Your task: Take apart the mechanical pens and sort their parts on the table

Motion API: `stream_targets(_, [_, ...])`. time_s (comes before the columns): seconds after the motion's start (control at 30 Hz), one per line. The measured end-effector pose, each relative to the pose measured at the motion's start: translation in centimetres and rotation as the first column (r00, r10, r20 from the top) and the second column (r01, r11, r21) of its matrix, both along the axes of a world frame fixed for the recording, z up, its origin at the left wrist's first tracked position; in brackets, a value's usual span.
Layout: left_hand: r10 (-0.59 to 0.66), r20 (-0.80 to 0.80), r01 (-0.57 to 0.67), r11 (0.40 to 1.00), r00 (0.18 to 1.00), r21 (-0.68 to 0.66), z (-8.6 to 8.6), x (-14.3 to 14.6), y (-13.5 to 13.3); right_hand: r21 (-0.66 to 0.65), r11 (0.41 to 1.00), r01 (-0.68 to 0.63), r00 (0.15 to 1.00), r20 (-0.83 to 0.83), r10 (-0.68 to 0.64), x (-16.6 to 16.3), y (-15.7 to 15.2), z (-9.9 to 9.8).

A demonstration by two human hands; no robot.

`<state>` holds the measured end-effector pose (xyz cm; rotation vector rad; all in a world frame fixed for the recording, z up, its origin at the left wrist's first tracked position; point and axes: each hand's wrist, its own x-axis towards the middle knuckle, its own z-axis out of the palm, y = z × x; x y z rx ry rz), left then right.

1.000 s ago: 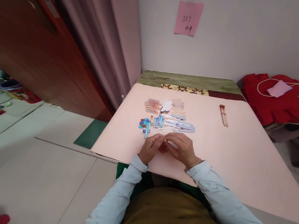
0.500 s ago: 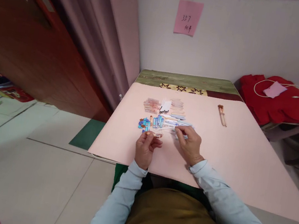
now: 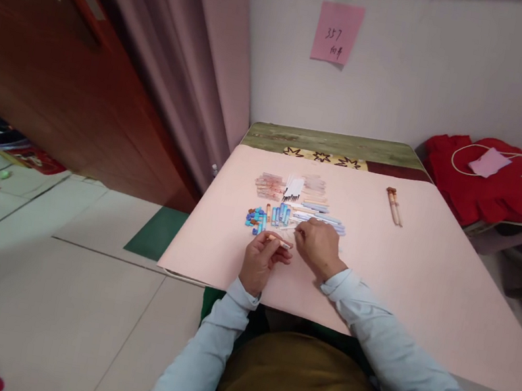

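My left hand [image 3: 259, 263] is closed on a short peach-coloured pen barrel [image 3: 284, 244], pinched between thumb and fingers just above the table. To its right, my right hand [image 3: 321, 249] is closed with its fingertips pinched together, close to the barrel's end; whatever they hold is hidden or too small to make out. Ahead of my left hand lie small blue and brown caps [image 3: 253, 216] and a group of short blue barrels [image 3: 280, 215]. Long pale blue and white pen parts [image 3: 319, 220] lie just beyond my right hand.
Behind are clear brownish tubes [image 3: 270, 186], white sticks with black tips [image 3: 293, 189] and pale pinkish tubes [image 3: 314, 184]. Two assembled brown-capped pens [image 3: 394, 206] lie farther right on the pink-covered table [image 3: 424, 296]. Red cloth [image 3: 507, 190] with a white cable sits beyond the right edge.
My right hand has moved left and lower, closer to my left hand. The left hand still holds the peach barrel, now tilted with its right end lower. The whole view has shifted slightly.
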<state>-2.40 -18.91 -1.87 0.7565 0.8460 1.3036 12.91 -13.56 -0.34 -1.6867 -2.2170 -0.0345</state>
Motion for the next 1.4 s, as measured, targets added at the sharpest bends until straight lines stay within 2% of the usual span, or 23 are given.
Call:
stream_targets(0.13, [-0.004, -0.049, 0.005, 1.0, 0.999, 0.015, -0.2, 0.1, 0.0, 0.045, 0.998, -0.047, 0.999, 0.0, 0.047, 0.4, -0.3, 0.5])
stream_targets(0.2, [-0.002, -0.085, 0.005, 0.999, 0.996, 0.036, -0.1, 0.2, -0.1, 0.063, 0.998, -0.007, 0.996, -0.093, 0.013, 1.0, -1.0, 0.7])
stream_targets(0.27, [-0.019, -0.128, 0.028, 0.997, 0.992, 0.067, 0.0, 0.3, -0.2, 0.026, 0.997, 0.066, 0.959, -0.277, -0.056, 1.7, -2.0, 0.9])
stream_targets(0.33, [-0.045, -0.171, 0.064, 0.992, 0.984, 0.105, 0.1, 0.5, -0.4, -0.073, 0.995, 0.07, 0.848, -0.521, -0.098, 2.2, -3.1, 1.0])
stream_targets(0.4, [-0.063, -0.209, 0.092, 0.987, 0.976, 0.132, 0.2, 0.6, -0.5, -0.174, 0.984, -0.039, 0.648, -0.754, -0.107, 2.5, -4.1, 1.0])
stream_targets(0.47, [-0.065, -0.241, 0.103, 0.984, 0.968, 0.147, 0.2, 0.7, -0.6, -0.237, 0.957, -0.165, 0.434, -0.889, -0.145, 2.6, -4.9, 1.1])
stream_targets(0.53, [-0.06, -0.26, 0.104, 0.982, 0.964, 0.159, 0.1, 0.8, -0.8, -0.273, 0.934, -0.229, 0.285, -0.936, -0.204, 2.6, -5.4, 1.2])
stream_targets(0.67, [-0.053, -0.265, 0.099, 0.982, 0.963, 0.162, -0.1, 0.9, -1.0, -0.296, 0.927, -0.232, 0.123, -0.954, -0.274, 2.6, -5.9, 1.7])
stream_targets(0.77, [0.007, -0.114, 0.0, 0.998, 0.993, 0.056, -0.1, 1.3, -1.0, -0.295, 0.929, -0.221, 0.072, -0.955, -0.286, 2.8, -6.4, 2.1])
stream_targets(0.83, [0.082, 0.084, -0.076, 0.994, 0.993, -0.079, 0.1, 1.6, -0.9, -0.261, 0.945, -0.198, 0.114, -0.964, -0.242, 2.8, -6.7, 2.4])
stream_targets(0.87, [0.114, 0.177, -0.089, 0.986, 0.978, -0.14, 0.2, 1.7, -0.8, -0.229, 0.957, -0.176, 0.165, -0.966, -0.201, 2.8, -7.0, 2.7])
stream_targets(0.93, [0.13, 0.304, -0.065, 0.975, 0.944, -0.214, 0.3, 1.9, -0.7, -0.136, 0.983, -0.123, 0.321, -0.943, -0.09, 2.5, -7.4, 3.1])
stream_targets(1.03, [0.092, 0.367, -0.004, 0.972, 0.926, -0.235, 0.5, 1.8, -0.7, 0.035, 0.994, -0.099, 0.567, -0.819, 0.085, 1.9, -8.0, 3.7])
stream_targets(1.1, [0.069, 0.382, 0.023, 0.973, 0.921, -0.232, 0.5, 1.6, -0.8, 0.1, 0.988, -0.116, 0.662, -0.734, 0.152, 1.5, -8.2, 3.8])
stream_targets(1.23, [0.05, 0.398, 0.042, 0.975, 0.916, -0.219, 0.5, 1.4, -1.2, 0.121, 0.987, -0.102, 0.744, -0.65, 0.157, 1.2, -8.3, 3.8])
stream_targets(1.4, [0.036, 0.414, 0.041, 0.984, 0.91, -0.175, 0.3, 1.6, -1.3, 0.084, 0.993, -0.087, 0.786, -0.606, 0.12, 1.1, -8.4, 3.8])
